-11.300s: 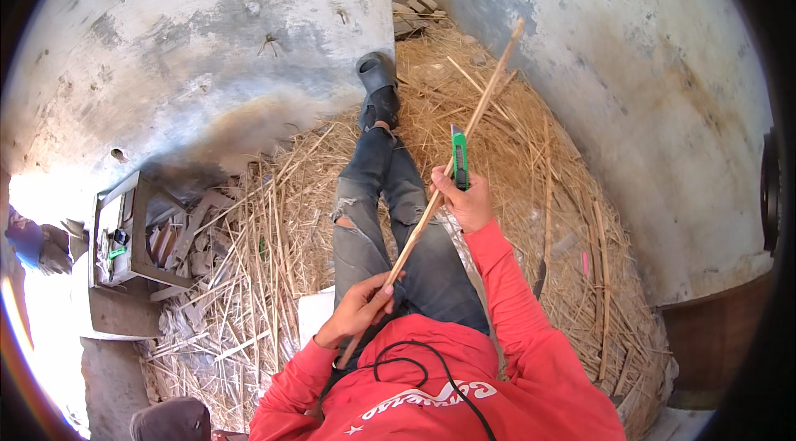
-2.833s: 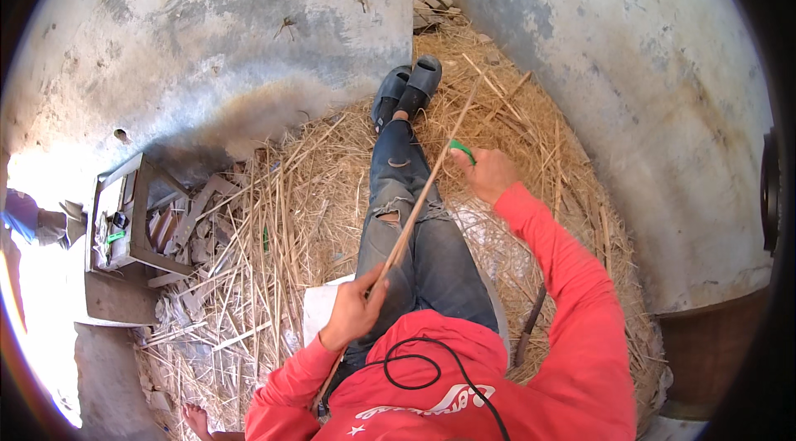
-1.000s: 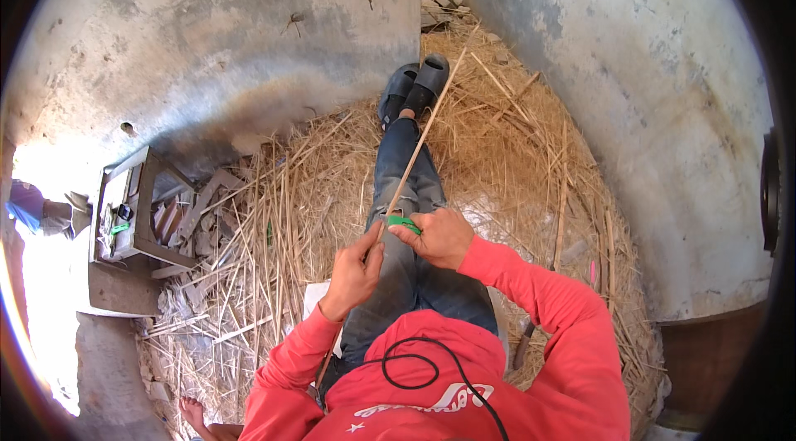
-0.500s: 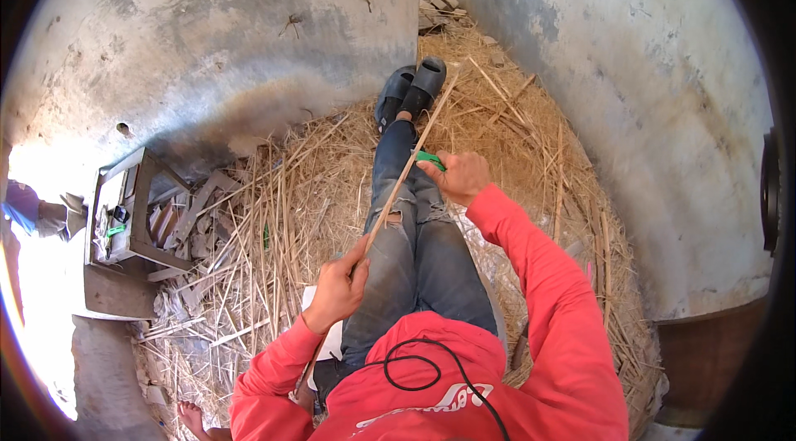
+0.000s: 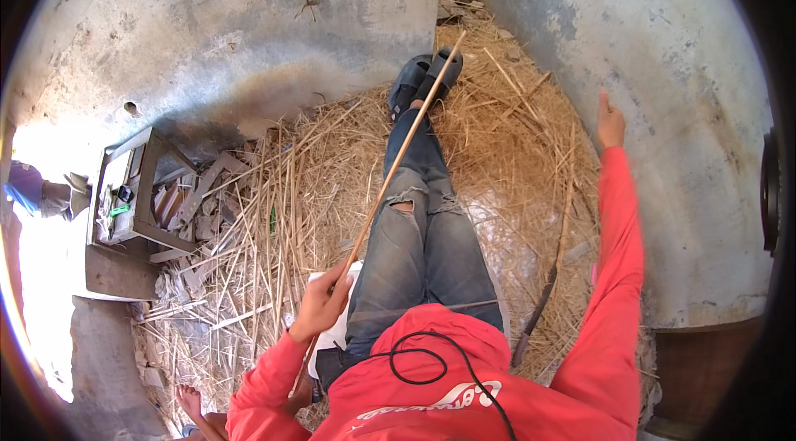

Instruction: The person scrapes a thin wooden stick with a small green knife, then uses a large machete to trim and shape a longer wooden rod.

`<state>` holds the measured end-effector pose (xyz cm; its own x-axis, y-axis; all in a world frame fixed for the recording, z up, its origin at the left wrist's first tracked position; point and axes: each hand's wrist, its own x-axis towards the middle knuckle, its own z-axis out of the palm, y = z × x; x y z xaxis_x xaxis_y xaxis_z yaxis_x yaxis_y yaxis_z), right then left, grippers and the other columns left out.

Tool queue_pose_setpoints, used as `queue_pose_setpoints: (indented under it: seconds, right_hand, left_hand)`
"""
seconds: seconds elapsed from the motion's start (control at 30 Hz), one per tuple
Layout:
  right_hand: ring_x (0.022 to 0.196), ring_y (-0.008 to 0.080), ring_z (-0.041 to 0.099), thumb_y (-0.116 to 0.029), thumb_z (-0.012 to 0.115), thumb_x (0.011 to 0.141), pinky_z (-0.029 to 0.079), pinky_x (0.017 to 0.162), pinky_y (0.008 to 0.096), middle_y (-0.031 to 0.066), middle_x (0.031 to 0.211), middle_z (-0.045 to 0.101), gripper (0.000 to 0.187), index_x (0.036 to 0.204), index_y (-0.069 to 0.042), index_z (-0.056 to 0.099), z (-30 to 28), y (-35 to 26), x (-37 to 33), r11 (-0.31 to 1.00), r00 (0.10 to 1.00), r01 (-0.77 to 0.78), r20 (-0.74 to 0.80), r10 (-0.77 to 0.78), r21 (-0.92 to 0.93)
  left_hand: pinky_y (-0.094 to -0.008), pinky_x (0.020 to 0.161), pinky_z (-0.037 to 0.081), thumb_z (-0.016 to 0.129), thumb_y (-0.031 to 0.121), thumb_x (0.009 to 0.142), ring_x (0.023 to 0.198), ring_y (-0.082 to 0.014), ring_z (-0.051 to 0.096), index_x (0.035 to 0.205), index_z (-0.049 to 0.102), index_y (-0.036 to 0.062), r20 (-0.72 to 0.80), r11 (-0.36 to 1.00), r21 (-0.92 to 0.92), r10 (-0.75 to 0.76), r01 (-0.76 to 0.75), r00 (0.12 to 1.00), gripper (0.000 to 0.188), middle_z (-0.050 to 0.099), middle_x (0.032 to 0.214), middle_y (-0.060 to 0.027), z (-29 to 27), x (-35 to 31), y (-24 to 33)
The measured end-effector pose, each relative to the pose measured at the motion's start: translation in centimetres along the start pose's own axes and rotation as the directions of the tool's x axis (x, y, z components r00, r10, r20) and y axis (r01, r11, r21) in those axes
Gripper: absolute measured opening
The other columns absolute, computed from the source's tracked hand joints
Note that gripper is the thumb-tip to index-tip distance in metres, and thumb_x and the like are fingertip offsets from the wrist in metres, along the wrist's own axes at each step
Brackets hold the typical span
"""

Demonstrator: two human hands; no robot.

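A long, thin cane-like strip (image 5: 404, 151) slants from beside my left hip up over my legs, its far end above my sandals (image 5: 448, 68). Closed around its lower part is my left hand (image 5: 319, 307). My right hand (image 5: 611, 124) is stretched far out to the right near the wall, away from the strip. One digit points up and the other fingers look curled; whatever they hold is hidden. A thin, pale sliver (image 5: 439, 308) crosses above my lap.
Straw and split strips (image 5: 282, 217) litter the floor around my legs. A wooden stool frame (image 5: 137, 192) stands at the left with small items on it. A dark stick (image 5: 539, 312) lies at my right. Walls (image 5: 663, 68) rise ahead and right. Another person's bare foot (image 5: 189, 399) shows lower left.
My right hand has swung from the strip out to the right, and the green-handled tool it held no longer shows. The strip stays in my left hand, slightly shifted.
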<state>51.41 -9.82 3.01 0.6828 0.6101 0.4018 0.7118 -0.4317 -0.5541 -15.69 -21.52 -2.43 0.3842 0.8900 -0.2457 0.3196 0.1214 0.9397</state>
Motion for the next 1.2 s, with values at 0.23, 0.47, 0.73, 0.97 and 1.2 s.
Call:
queue_pose_setpoints:
  seconds: [0.23,0.47,0.73,0.97,1.2]
  right_hand:
    - [0.064,0.0258,0.063,-0.063,0.046,0.099,0.046,0.062,0.0452,0.0211,0.069,0.065,0.070,0.093,0.001,0.072,-2.1,-15.5,-18.2,0.916,0.814,0.306,0.429,-0.393,0.258]
    - [0.060,0.0451,0.063,-0.063,0.047,0.097,0.051,0.058,0.0524,0.0255,0.062,0.061,0.068,0.080,-0.002,0.071,0.8,-20.8,-29.7,0.823,0.591,0.425,0.573,-0.568,0.378]
    - [0.052,0.0393,0.059,-0.066,0.036,0.100,0.047,0.052,0.0502,0.0212,0.054,0.055,0.076,0.073,-0.003,0.069,3.4,-18.1,-20.7,0.925,0.828,0.370,0.422,-0.369,0.082]
    - [0.079,0.0432,0.067,-0.067,0.037,0.098,0.050,0.072,0.0526,0.0293,0.082,0.066,0.079,0.093,0.003,0.073,4.7,-9.6,-8.9,0.948,0.910,0.283,0.352,-0.218,-0.145]
    - [0.070,0.0335,0.062,-0.066,0.047,0.097,0.050,0.073,0.0478,0.0195,0.073,0.064,0.075,0.101,0.004,0.073,1.5,0.1,-1.0,0.998,0.997,-0.039,0.072,0.036,0.040]
  left_hand:
    - [-0.0218,0.044,0.029,0.051,0.017,0.106,0.047,-0.0016,0.037,0.145,0.050,0.0052,0.126,0.948,-0.316,0.074,-0.031,0.989,0.041,0.040,0.061,0.0080,3.2,7.0,5.1]
    - [-0.0213,0.044,0.030,0.053,0.016,0.105,0.048,-0.0014,0.037,0.145,0.051,0.0054,0.153,0.934,-0.357,0.087,-0.027,0.984,0.041,0.041,0.061,0.0084,6.7,9.0,7.3]
    - [-0.0213,0.048,0.032,0.058,0.015,0.101,0.055,-0.0004,0.040,0.144,0.054,0.0061,0.178,0.987,-0.160,0.047,-0.018,0.983,0.044,0.046,0.064,0.0076,6.2,5.9,6.1]
    - [-0.0232,0.049,0.036,0.057,0.014,0.102,0.054,-0.0034,0.043,0.141,0.056,0.0050,0.238,0.987,0.020,0.153,-0.162,0.959,0.040,0.050,0.066,0.0079,3.2,1.7,2.9]
    - [-0.0218,0.053,0.036,0.058,0.014,0.102,0.058,-0.0028,0.042,0.142,0.055,0.0041,0.243,1.000,-0.004,-0.013,0.015,0.970,0.041,0.053,0.071,0.0088,-0.7,-2.4,0.9]
